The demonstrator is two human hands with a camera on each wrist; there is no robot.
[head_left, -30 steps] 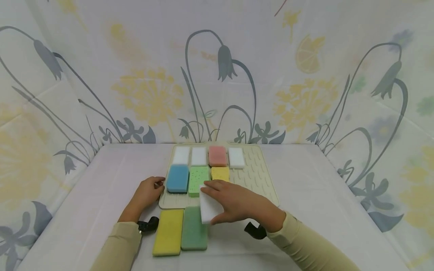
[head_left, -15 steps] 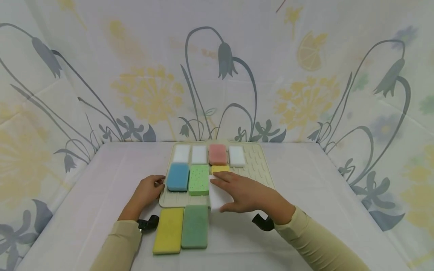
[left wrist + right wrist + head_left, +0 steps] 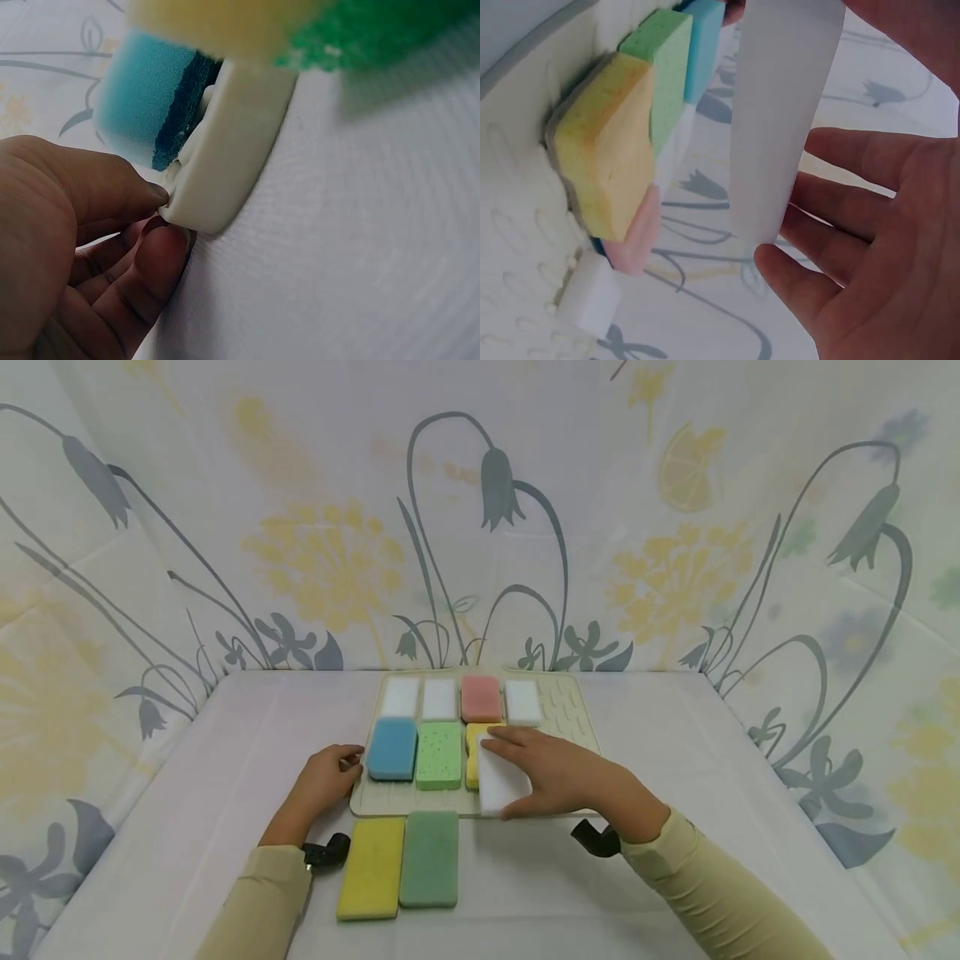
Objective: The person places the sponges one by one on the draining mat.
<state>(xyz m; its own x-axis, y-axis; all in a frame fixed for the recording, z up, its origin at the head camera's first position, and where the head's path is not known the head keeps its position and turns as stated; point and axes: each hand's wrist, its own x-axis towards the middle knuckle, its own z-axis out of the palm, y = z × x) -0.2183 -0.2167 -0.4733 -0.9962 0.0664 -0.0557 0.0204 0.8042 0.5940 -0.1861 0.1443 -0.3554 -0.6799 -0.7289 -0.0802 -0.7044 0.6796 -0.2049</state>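
My right hand (image 3: 566,774) holds a white sponge (image 3: 500,783) by its edges, thumb at the near end and fingertips at the far end. In the right wrist view that white block (image 3: 776,120) hangs above the mat, apart from the yellow sponge (image 3: 604,146). In the head view it partly covers the yellow sponge. At the mat's left edge, my left hand (image 3: 324,782) pinches the rim of the cream ridged mat (image 3: 567,706) between thumb and finger, as the left wrist view shows, close to a blue sponge (image 3: 392,749) with a dark scouring side.
Along the mat's back row lie white sponges (image 3: 401,697) and a pink one (image 3: 480,697). A speckled green sponge (image 3: 439,756) sits beside the blue one. In front of the mat, a long yellow sponge (image 3: 371,868) and a long green sponge (image 3: 429,860) lie on the white cloth.
My right hand has carried the white sponge rightward and away from me, from above the long green sponge to over the mat's front near the yellow sponge. My left hand has stayed at the mat.
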